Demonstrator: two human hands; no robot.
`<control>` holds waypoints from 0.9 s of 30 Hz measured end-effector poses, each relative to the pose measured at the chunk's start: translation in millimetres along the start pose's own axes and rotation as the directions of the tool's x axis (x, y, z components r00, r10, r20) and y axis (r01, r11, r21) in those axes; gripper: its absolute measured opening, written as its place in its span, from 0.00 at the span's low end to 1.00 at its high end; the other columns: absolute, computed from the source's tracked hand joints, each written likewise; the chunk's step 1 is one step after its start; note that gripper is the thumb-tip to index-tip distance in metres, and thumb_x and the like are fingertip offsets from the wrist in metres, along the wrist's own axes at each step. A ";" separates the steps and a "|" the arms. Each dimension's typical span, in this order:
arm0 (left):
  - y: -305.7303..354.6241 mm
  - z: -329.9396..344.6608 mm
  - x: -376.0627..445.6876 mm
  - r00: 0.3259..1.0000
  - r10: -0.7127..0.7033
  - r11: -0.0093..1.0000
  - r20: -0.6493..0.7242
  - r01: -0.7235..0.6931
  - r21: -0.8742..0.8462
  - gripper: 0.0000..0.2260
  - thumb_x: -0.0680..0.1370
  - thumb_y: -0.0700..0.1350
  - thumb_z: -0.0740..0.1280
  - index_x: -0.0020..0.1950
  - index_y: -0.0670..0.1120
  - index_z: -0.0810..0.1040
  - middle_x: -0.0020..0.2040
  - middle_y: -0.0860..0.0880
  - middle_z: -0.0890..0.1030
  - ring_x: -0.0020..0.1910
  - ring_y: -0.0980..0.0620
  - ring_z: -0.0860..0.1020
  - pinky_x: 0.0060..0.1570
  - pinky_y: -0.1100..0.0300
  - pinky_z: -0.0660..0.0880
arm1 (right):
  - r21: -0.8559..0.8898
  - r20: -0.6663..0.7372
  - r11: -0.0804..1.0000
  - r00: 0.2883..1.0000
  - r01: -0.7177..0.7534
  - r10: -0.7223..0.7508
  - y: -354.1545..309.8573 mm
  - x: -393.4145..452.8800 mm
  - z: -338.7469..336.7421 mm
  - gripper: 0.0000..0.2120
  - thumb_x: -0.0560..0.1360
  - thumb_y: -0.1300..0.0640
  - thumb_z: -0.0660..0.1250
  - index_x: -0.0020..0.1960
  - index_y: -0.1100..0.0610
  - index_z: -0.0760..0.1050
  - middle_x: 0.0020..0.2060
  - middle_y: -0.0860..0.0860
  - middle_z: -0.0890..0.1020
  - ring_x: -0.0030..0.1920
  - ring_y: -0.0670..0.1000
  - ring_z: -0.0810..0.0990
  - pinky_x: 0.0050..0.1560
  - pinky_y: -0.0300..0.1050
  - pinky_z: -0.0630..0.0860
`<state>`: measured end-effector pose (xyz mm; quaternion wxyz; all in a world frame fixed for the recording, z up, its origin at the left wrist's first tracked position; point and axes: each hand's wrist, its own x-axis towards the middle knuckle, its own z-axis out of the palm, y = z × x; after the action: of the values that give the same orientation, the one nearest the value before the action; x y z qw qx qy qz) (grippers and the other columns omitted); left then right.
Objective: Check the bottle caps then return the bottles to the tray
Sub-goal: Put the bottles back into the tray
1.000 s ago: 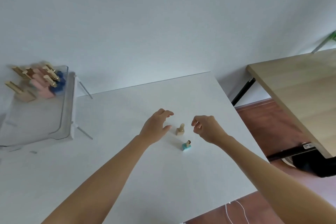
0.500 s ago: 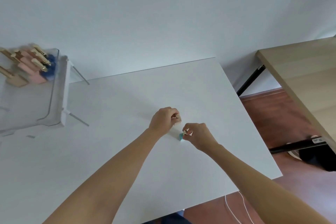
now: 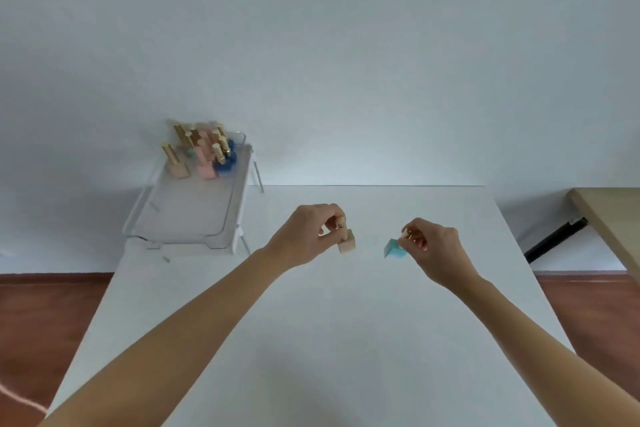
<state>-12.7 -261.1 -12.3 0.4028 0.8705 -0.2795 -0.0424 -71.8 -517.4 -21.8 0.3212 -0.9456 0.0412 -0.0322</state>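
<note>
My left hand (image 3: 308, 236) pinches the gold cap of a small beige bottle (image 3: 347, 245), lifted above the white table (image 3: 311, 340). My right hand (image 3: 434, 248) grips the gold cap of a small turquoise bottle (image 3: 394, 249), which hangs tilted above the table. The two bottles are apart, about a hand's width between them. A clear plastic tray (image 3: 180, 218) stands at the table's far left corner. At its back end are several small bottles with gold caps (image 3: 201, 152), pink, beige and blue.
A wooden table (image 3: 609, 218) with a black leg stands at the right, across a gap. Brown floor shows on both sides of the white table. A pale wall rises behind. A small bit (image 3: 166, 259) lies on the table in front of the tray.
Both hands have closed on the bottles' caps and lifted them off the table. The hands have moved apart. My view has swung, bringing the tray nearer the centre.
</note>
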 end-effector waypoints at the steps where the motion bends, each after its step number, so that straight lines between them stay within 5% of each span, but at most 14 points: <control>1: -1.6 -23.0 -5.1 1.000 0.008 1.000 -0.031 -0.007 0.009 0.02 0.76 0.45 0.68 0.46 0.48 0.77 0.41 0.58 0.80 0.43 0.60 0.79 0.42 0.64 0.77 | 0.018 -0.017 0.999 0.999 0.039 -0.039 -20.0 10.4 -0.7 0.02 0.73 0.58 0.71 0.45 0.55 0.78 0.33 0.44 0.81 0.33 0.41 0.77 0.37 0.25 0.71; 9: -55.6 -184.3 -57.4 0.977 -0.034 0.985 -0.211 0.068 0.156 0.02 0.75 0.43 0.71 0.46 0.46 0.80 0.41 0.54 0.82 0.41 0.62 0.79 0.41 0.71 0.75 | 0.129 -0.024 0.937 0.945 0.326 -0.325 -186.0 81.1 41.5 0.04 0.74 0.58 0.70 0.49 0.54 0.78 0.34 0.50 0.83 0.35 0.45 0.79 0.38 0.27 0.71; 15: -125.5 -240.0 -76.0 0.955 -0.161 0.943 -0.250 0.224 0.245 0.02 0.75 0.42 0.70 0.45 0.45 0.78 0.42 0.51 0.82 0.42 0.54 0.81 0.43 0.61 0.77 | 0.109 0.089 0.892 0.890 0.438 -0.448 -273.2 114.3 103.2 0.05 0.73 0.58 0.72 0.48 0.57 0.79 0.40 0.52 0.85 0.36 0.45 0.80 0.39 0.28 0.71; 18: -154.2 -251.4 -72.4 0.952 -0.197 0.916 -0.234 0.264 0.301 0.04 0.75 0.43 0.70 0.47 0.44 0.78 0.44 0.49 0.83 0.44 0.51 0.82 0.45 0.57 0.79 | 0.066 0.152 0.895 0.882 0.441 -0.445 -299.0 127.5 136.7 0.06 0.73 0.58 0.72 0.50 0.58 0.80 0.45 0.53 0.86 0.44 0.51 0.82 0.45 0.41 0.76; 27: -206.1 -255.1 -51.3 0.955 -0.209 0.874 -0.211 0.279 0.397 0.08 0.76 0.45 0.69 0.54 0.45 0.79 0.47 0.47 0.84 0.46 0.48 0.81 0.47 0.55 0.79 | -0.032 0.209 0.934 0.916 0.356 -0.342 -314.6 157.0 208.7 0.09 0.74 0.54 0.70 0.53 0.54 0.80 0.50 0.53 0.80 0.54 0.53 0.70 0.54 0.50 0.75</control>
<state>113.7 45.5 1.9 0.2173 0.9658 -0.1362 0.0389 120.7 -158.0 10.3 0.2797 -0.9467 -0.1594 0.0075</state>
